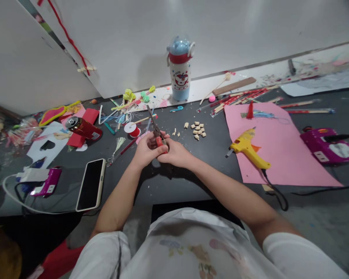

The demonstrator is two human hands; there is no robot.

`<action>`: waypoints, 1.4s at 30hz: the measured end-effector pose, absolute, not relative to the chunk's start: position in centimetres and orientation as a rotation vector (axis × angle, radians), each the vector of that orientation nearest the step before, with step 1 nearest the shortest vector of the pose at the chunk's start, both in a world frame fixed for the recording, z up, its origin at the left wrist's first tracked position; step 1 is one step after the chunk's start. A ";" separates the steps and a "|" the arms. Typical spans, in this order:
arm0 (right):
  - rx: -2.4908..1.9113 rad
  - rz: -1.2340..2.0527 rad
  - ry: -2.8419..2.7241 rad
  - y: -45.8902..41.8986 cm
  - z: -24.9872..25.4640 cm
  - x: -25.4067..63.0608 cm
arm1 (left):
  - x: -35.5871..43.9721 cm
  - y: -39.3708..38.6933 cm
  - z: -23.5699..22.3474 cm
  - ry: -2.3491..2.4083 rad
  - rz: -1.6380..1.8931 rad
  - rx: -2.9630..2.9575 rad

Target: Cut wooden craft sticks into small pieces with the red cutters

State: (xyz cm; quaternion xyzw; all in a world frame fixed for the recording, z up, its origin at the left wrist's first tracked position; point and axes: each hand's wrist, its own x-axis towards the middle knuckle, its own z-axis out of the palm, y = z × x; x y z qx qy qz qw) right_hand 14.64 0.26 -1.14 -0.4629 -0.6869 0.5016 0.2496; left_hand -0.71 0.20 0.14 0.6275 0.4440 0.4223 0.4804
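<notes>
So I've got both hands together at the middle of the desk [221, 149], right in front of me, and they're wrapped around the red-handled scissors [162, 144]. My left hand [145, 151] has its grip closed on the handles from one side and my right hand [177, 152] is closed on them from the other, thumbs close together. The blades point up and away from me, leaning a bit left. Can't tell if there's anything tiny pinched in my fingers too, they cover too much.

Just beyond my right hand there's a loose cluster of little pale pieces [197, 130], with a few smaller bits off to its left. The white spool with red thread [132, 130] is near my left hand, and a pale tassel [119, 145] lies farther left. My phone [91, 185] is face up, left of my left forearm, and a red can [86, 129] is beyond it.

Over on the right, the yellow glue gun [250, 150] lies on a pink sheet [282, 164], and the blue-topped bottle [180, 71] stands upright at the back.
</notes>
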 end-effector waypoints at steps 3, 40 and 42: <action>-1.278 1.330 -1.866 0.2 -1.3 14.5 | -0.6 0.1 0.3 1.111 1.055 1.524; -1.061 1.676 -1.141 1.3 -2.4 13.4 | -2.0 2.0 3.0 1.755 0.969 1.798; -1.022 1.702 -1.039 1.3 -2.3 13.4 | -2.1 4.0 4.0 1.920 0.837 2.023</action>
